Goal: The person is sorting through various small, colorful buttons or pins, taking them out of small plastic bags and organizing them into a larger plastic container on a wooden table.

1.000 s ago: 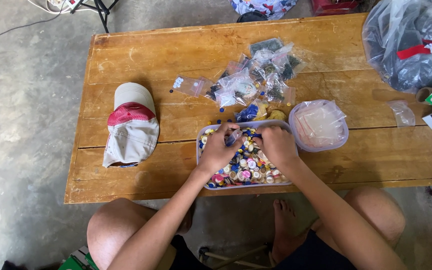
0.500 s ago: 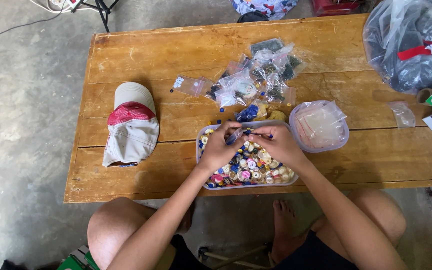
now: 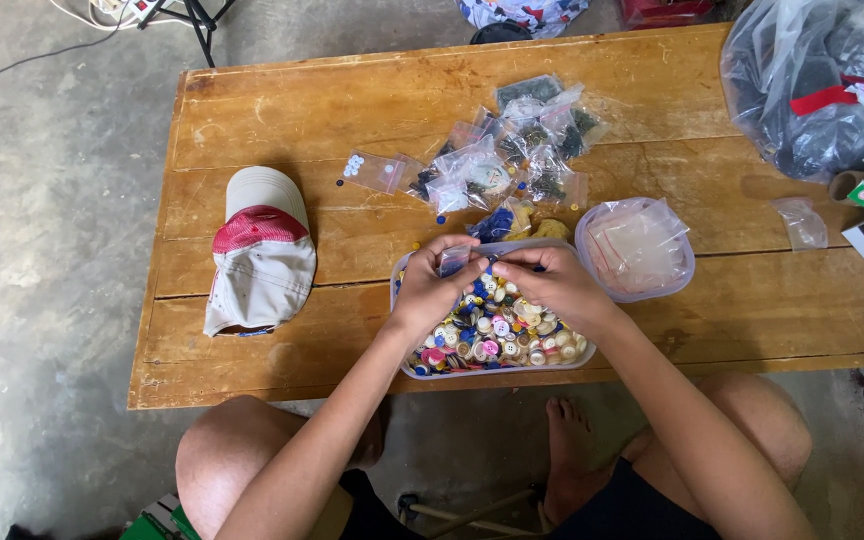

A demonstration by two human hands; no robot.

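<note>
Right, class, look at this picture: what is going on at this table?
A seated person works over a clear tub full of mixed coloured buttons. The left hand holds a small clear bag above it, and the right hand meets it at the opening. More small bags, a lid and a cap lie on the wooden table.

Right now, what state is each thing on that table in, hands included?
Left hand: pinching a small clear bag over the tub.
Right hand: fingertips at the same bag.
Small clear bag: held; open or sealed unclear.
Button tub: lid off, nearly full.
Tub lid: flat beside the tub.
Bag pile: loose heap.
Cap: lying flat.
Large plastic sack: bulging, red-tied.
</note>
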